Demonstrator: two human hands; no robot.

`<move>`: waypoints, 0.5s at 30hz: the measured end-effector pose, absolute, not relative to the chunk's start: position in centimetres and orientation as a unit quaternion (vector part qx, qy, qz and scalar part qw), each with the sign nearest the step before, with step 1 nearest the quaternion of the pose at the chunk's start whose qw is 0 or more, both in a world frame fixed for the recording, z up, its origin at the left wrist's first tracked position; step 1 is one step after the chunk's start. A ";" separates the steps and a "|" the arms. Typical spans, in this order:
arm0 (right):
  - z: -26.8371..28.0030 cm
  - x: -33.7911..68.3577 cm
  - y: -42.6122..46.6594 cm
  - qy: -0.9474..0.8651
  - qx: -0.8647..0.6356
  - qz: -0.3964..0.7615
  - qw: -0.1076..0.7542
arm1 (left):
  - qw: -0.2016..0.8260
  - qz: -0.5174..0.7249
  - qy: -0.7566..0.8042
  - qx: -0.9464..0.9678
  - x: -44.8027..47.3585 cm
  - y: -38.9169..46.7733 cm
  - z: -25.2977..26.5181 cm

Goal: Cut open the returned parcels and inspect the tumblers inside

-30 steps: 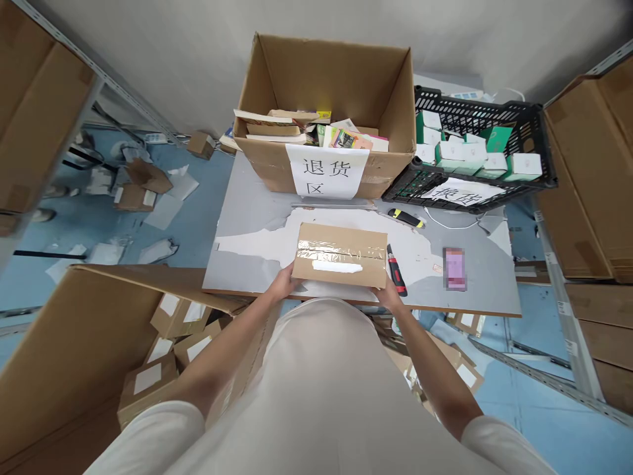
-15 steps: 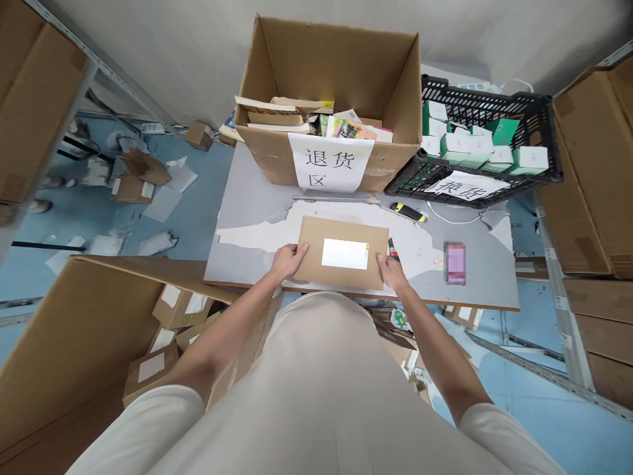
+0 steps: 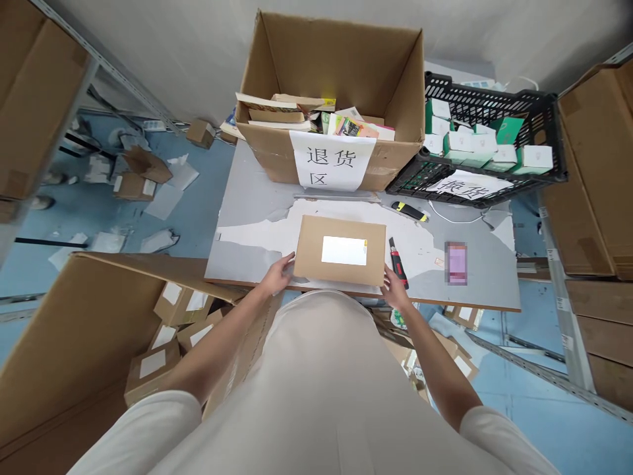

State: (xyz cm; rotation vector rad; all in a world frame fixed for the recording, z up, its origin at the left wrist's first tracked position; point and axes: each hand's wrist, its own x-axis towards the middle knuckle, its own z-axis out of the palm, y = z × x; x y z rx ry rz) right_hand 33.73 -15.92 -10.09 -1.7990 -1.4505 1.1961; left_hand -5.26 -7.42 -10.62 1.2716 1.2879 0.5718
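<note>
storeroom with cartons [image 3: 588,178] and racks [image 3: 565,316]

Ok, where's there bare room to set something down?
Between the left hand and the left edge of the table, and between the blurred pink item and the right edge. Crowded at the back by open carton and black crate; around the right hand by parcel and red cutter.

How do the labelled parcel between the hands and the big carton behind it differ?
The parcel is small; the big carton is far larger. The parcel's top is closed, while the carton gapes open, with books inside. The parcel bears a white label; the carton's front has a white sheet with large characters. Both are brown cardboard.
</note>
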 end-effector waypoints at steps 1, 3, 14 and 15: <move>-10.1 33.5 -16.4 -0.535 -0.652 0.465 0.269 | 0.588 0.248 0.529 0.559 -5.4 -8.0 -10.7; -10.1 32.8 -16.7 -0.519 -0.639 0.495 0.277 | 0.589 0.249 0.500 0.584 -5.3 -8.9 -10.5; -7.7 31.7 -14.8 -0.524 -0.656 0.458 0.291 | 0.515 0.232 0.518 0.643 -4.0 -7.7 -7.1; -6.7 32.0 -14.4 -0.536 -0.659 0.445 0.282 | 0.493 0.229 0.526 0.654 -3.9 -7.1 -6.1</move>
